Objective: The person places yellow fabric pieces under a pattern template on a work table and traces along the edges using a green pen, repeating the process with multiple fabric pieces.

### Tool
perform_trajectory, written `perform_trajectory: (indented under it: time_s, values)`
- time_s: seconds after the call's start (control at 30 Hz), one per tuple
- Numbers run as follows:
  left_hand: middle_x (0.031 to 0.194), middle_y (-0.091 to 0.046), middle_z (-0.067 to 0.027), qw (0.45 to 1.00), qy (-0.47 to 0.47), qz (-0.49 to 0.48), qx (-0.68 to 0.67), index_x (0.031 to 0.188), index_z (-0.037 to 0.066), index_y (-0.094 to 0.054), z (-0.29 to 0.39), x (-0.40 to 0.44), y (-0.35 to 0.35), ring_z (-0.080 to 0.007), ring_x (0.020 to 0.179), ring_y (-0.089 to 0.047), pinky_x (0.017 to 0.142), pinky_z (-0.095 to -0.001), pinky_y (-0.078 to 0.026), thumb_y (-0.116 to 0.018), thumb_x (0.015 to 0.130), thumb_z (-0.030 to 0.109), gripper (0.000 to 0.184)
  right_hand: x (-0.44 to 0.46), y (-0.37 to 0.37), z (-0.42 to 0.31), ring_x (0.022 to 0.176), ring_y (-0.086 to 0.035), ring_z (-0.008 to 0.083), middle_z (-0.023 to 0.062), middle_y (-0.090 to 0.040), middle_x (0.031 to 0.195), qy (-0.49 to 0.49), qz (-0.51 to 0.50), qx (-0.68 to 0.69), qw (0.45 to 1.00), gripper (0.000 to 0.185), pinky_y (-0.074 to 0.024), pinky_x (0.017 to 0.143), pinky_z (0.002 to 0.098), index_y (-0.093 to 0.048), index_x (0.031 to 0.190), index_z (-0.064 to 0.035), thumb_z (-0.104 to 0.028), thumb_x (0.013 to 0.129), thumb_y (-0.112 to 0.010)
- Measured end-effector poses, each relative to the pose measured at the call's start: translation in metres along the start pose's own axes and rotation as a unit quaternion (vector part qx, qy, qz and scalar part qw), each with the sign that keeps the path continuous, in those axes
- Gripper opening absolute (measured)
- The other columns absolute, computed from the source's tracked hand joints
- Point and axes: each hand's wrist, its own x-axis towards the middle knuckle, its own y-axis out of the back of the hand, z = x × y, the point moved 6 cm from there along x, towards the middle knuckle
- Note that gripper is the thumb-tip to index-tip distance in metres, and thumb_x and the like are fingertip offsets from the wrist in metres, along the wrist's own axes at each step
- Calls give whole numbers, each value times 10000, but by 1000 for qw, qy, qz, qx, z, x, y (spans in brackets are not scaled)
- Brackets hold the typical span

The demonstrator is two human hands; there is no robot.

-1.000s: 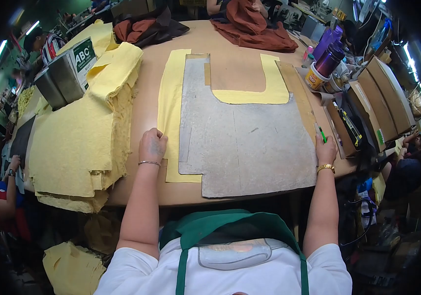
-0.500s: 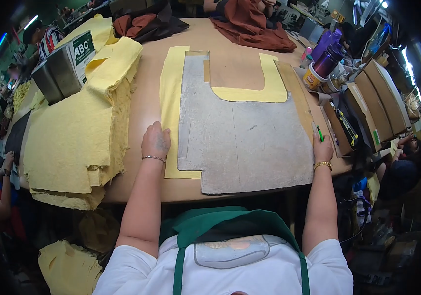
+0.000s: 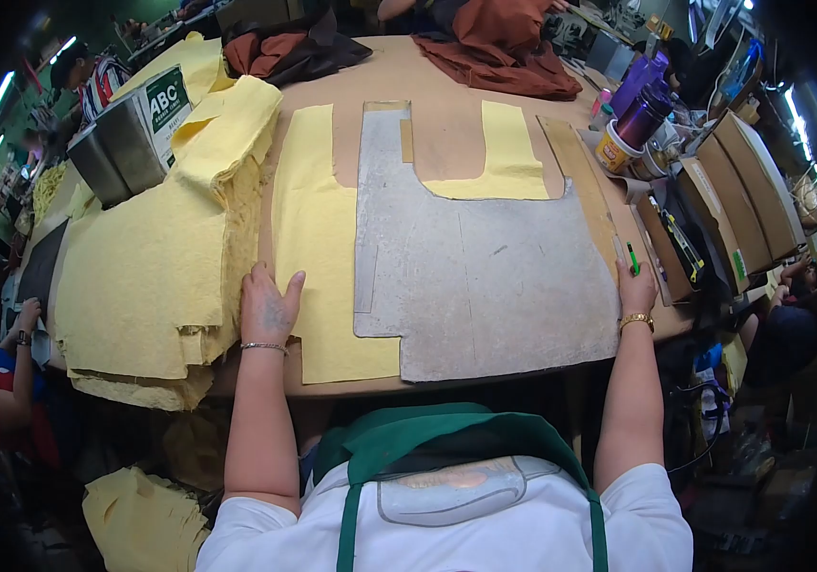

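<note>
A grey template (image 3: 494, 276) with a cut-out at its far side lies on a yellow sheet (image 3: 318, 224), which shows along the template's left side and inside the cut-out. My left hand (image 3: 270, 303) rests by the sheet's left edge with thumb and fingers apart, holding nothing. At the template's right edge, my right hand (image 3: 635, 288) is closed round a green pen (image 3: 632, 257). Just left of my left hand stands a thick stack of yellow sheets (image 3: 141, 276).
On the stack sits a metal can (image 3: 127, 143). Brown cloth (image 3: 499, 48) and dark cloth (image 3: 303, 48) lie at the table's far side. Purple bottles (image 3: 645, 110), a white tub (image 3: 615, 148) and cardboard boxes (image 3: 747, 191) stand at right. Co-workers are around the edges.
The yellow sheet has slid left under the template, so a wider strip shows at left. My left hand has moved left and its fingers have spread. My right hand stays at the right edge.
</note>
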Motion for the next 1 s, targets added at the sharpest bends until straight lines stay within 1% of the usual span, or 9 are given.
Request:
perform_trajectory:
  time_s: [0.2, 0.4, 0.7, 1.0]
  values:
    - [943, -437, -251, 997, 8, -19, 70, 968, -63, -431, -1, 4, -7, -395, 839, -516, 734, -410, -449, -679, 661, 344, 566, 5, -9, 9, 830, -533, 328, 158, -595, 833, 11, 10, -1, 1000, 442, -372, 776, 389, -552, 872, -29, -439, 712, -591]
    - [943, -432, -248, 997, 25, -38, 60, 957, -65, -446, 1, 5, -5, -397, 824, -525, 729, -407, -457, -687, 654, 339, 559, 3, -6, 6, 831, -528, 332, 154, -588, 837, 6, 0, 0, 1000, 433, -373, 775, 395, -548, 855, -32, -439, 714, -589]
    - [936, -431, -245, 996, 8, -37, 79, 955, -64, -449, -3, 7, -9, -395, 817, -528, 726, -405, -458, -676, 661, 367, 569, 1, -6, 8, 842, -523, 336, 146, -589, 857, 1, 1, 2, 1000, 425, -385, 767, 407, -551, 856, -35, -437, 721, -582]
    - [950, -426, -253, 996, 17, -51, 73, 980, -71, -441, -2, 7, -10, -401, 822, -526, 729, -411, -457, -680, 662, 352, 581, 1, -4, 4, 823, -529, 330, 145, -595, 837, 14, 7, -6, 1000, 416, -386, 756, 403, -553, 849, -35, -429, 719, -587]
